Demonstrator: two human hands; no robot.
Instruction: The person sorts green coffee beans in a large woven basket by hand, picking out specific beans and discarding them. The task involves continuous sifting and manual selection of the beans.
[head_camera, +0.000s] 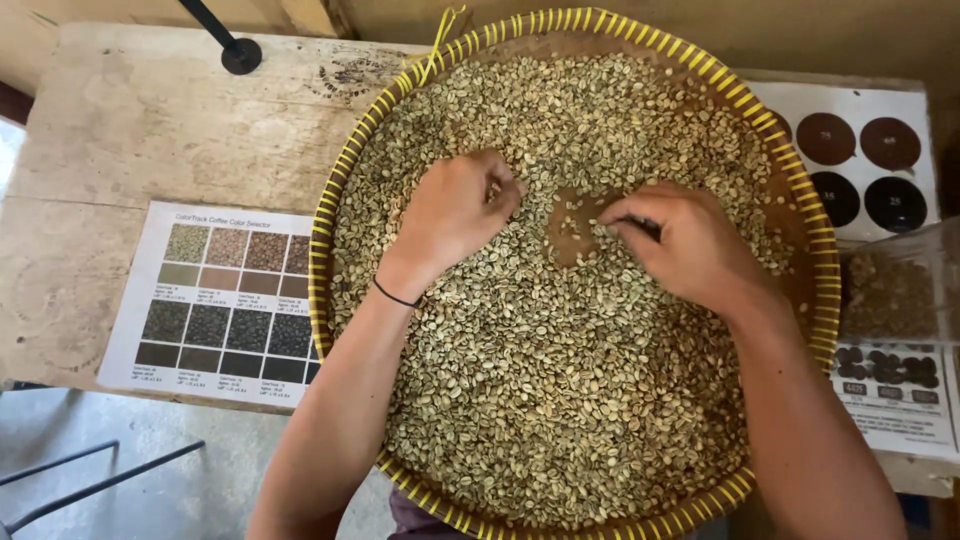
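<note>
Sorting: I see both hands down in the pale green unroasted coffee beans (560, 380) filling the round woven tray with a yellow-striped rim (322, 262).
Left hand (452, 212): loosely curled, fingertips pinching beans at its far edge.
Right hand (690, 245): fingers pressed together, raking beans.
Bare patch (568, 235): between the hands, touching the right fingertips; right is nearer.
Counter (150, 130): weathered wood, colour chart sheet (225, 290) left of my left hand.

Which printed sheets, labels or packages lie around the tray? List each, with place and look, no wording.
Colour chart: left of the tray, white sheet with a grid of tan-to-black bean swatches.
Disc sheet: right of the tray, white, with dark brown round patches.
Clear container: right edge, see-through, holding pale beans.
Bean card: under the container, white, with a dark bean photo.
</note>
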